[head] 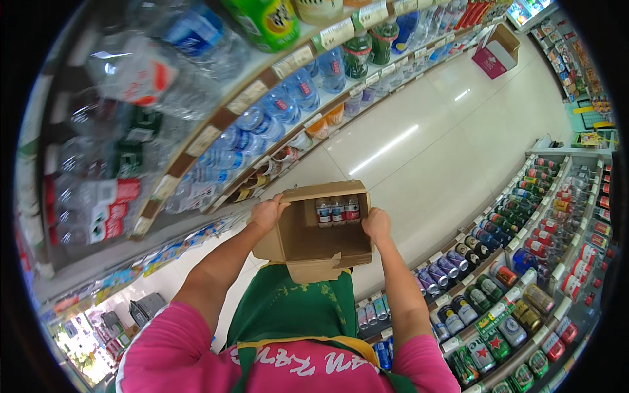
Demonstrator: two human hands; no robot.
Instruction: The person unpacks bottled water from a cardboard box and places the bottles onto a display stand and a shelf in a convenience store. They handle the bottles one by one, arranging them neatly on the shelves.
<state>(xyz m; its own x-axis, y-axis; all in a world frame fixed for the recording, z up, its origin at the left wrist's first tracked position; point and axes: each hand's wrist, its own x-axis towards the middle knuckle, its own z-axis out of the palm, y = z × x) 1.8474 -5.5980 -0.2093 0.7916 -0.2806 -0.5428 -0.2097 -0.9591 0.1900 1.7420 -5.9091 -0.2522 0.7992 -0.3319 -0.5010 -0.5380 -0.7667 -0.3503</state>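
My left hand [266, 212] grips the upper left edge of an open cardboard box [307, 248], thumb on the rim. On the opposite side, my right hand [377, 225] is closed around the box's right edge. The box is held in front of my green apron, its torn front flap hanging toward me. Inside, three small water bottles [337, 211] with red, white and blue labels stand in a row against the far wall. The rest of the visible box floor is bare cardboard.
Shelves of bottled drinks [285, 100] run along the left, with price tags on their edges. On the right, another shelf unit holds cans [484, 351] and bottles [506, 216]. A white and magenta carton [493, 60] sits on the tiled floor [422, 147] farther along the aisle.
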